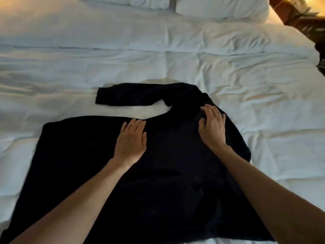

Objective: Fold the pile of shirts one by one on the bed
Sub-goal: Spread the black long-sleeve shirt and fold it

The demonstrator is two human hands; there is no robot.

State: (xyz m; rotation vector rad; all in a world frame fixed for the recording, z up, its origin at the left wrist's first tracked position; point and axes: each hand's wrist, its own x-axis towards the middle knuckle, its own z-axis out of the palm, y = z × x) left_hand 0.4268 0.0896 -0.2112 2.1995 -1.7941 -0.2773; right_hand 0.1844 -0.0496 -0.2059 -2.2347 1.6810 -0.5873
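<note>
A black long-sleeved shirt (167, 173) lies spread flat on the white bed (246, 85), filling the near middle of the view. One sleeve (126, 96) stretches away to the left along the shirt's far side. My left hand (131, 140) rests flat on the shirt's far edge, fingers straight and together. Farther right, my right hand (212, 125) presses flat on the cloth near the shoulder, fingers slightly spread. Neither hand holds any cloth. The shirt's other sleeve is not visible.
White rumpled bedding surrounds the shirt on all sides. Two white pillows (221, 7) lie at the far end of the bed. A brown nightstand with lit items (299, 13) stands at the far right corner.
</note>
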